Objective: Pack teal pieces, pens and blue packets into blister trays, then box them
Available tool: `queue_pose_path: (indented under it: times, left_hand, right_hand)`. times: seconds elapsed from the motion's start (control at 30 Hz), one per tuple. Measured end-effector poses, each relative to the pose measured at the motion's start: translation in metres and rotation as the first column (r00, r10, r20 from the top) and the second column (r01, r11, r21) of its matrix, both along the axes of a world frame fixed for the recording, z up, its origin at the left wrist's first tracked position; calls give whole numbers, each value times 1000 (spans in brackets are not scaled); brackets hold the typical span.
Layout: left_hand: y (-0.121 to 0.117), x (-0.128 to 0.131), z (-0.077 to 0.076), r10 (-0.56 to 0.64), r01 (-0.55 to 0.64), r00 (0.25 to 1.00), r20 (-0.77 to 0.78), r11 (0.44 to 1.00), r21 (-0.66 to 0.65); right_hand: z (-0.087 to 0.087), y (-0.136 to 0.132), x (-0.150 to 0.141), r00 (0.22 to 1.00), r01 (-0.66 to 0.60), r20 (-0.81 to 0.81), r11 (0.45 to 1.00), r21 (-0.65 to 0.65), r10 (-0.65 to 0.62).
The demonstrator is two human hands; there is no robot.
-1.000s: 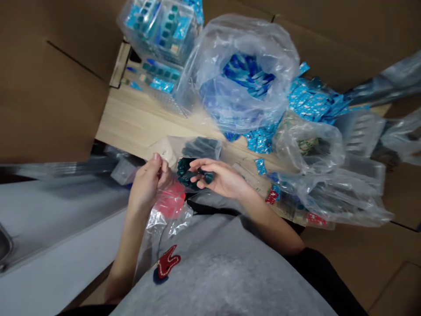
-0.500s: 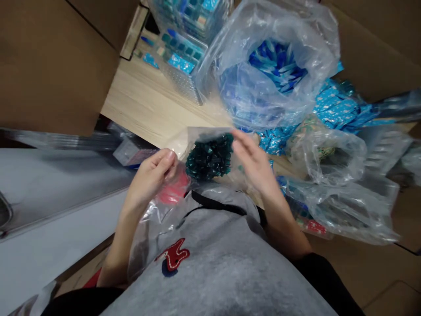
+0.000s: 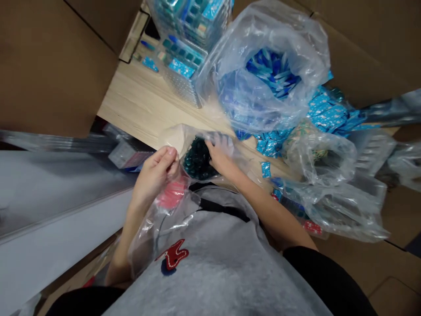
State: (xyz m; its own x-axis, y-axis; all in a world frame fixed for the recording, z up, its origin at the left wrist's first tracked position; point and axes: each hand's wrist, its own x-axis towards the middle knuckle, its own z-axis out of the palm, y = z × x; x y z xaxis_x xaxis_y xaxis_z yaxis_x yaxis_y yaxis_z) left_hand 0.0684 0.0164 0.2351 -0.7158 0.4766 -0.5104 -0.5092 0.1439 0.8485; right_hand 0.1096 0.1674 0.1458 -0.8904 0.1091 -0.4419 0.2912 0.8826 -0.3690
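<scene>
My left hand [image 3: 158, 169] is closed in a pinch on the rim of a clear plastic bag [image 3: 184, 129]. Inside the bag lies a heap of dark green glossy pieces [image 3: 197, 160]. My right hand [image 3: 220, 156] reaches into the bag's mouth, at the right side of the heap. Part of it shows; most of its fingers are hidden by the bag and the pieces, so whether they grip anything is unclear. Under my left hand a pink-red patch [image 3: 173, 193] shows through clear plastic.
Beyond stands a large clear bag [image 3: 226, 94] of blue slivers. Stacked clear trays [image 3: 184, 55] with teal squares are at the back left. Blue patterned packets [image 3: 329, 109], a smaller open bag [image 3: 338, 169] and crumpled plastic [image 3: 345, 210] lie right. Cardboard [image 3: 49, 66] rises at left.
My right hand, first holding a dark green piece over the bag, swung out to the right side and now dips into the bag. My left hand keeps its pinch on the rim.
</scene>
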Motion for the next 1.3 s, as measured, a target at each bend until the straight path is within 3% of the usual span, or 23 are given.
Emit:
queue_pose_path:
  times: [0.17, 0.23, 0.27, 0.3, 0.37, 0.4, 0.43, 0.47, 0.63, 0.73, 0.83, 0.93, 1.1, 1.17, 1.3]
  left_hand:
    - [-1, 0, -1, 13, -13, 1000, 6, 1000, 26]
    - [-3, 0, -1, 11, -12, 1000, 19, 999, 38]
    - [-4, 0, 0, 19, -20, 1000, 25, 999, 45]
    - [-5, 0, 0, 31, -33, 999, 34, 998, 51]
    - [-8, 0, 1, 57, -60, 997, 51, 997, 55]
    - [-10, -1, 1, 65, -68, 996, 56, 996, 51]
    - [-10, 0, 1, 68, -71, 996, 60, 996, 46]
    - [-11, 0, 2, 67, -70, 996, 62, 997, 41]
    - [-10, 1, 6, 75, -77, 991, 109, 997, 11]
    - [-9, 1, 9, 111, -109, 981, 160, 994, -20]
    - [-10, 0, 9, 134, -128, 972, 192, 991, -39]
    - [-11, -1, 8, 114, -105, 974, 198, 993, -55]
    - [-12, -4, 6, 84, -80, 981, 175, 996, -34]
    - [-11, -4, 5, 65, -63, 988, 141, 998, -17]
    - [-11, -4, 0, -7, 6, 991, 131, 1000, 8]
  right_hand:
    - [-5, 21, 8, 999, -26, -37, 996, -83, 23]
    - [2, 25, 14, 997, 9, -75, 965, -261, -29]
    - [8, 25, 18, 992, 58, -76, 911, -407, -98]
    - [16, 25, 22, 982, 124, -49, 812, -570, -185]
    - [34, 23, 29, 941, 257, 96, 500, -827, -324]
    - [45, 22, 32, 923, 302, 178, 356, -884, -341]
    - [55, 21, 34, 911, 334, 243, 248, -910, -334]
    - [64, 20, 36, 904, 355, 288, 179, -918, -317]
    - [95, 17, 34, 883, 414, 387, 53, -909, -264]
    - [103, 16, 30, 865, 435, 438, -67, -898, -245]
    - [107, 16, 28, 875, 412, 434, -139, -900, -214]
    - [108, 18, 28, 910, 344, 361, -113, -932, -205]
    - [107, 21, 31, 939, 261, 229, 98, -960, -258]
    - [100, 20, 33, 955, 188, 117, 254, -949, -272]
    - [71, 14, 39, 981, 49, -88, 664, -746, -171]
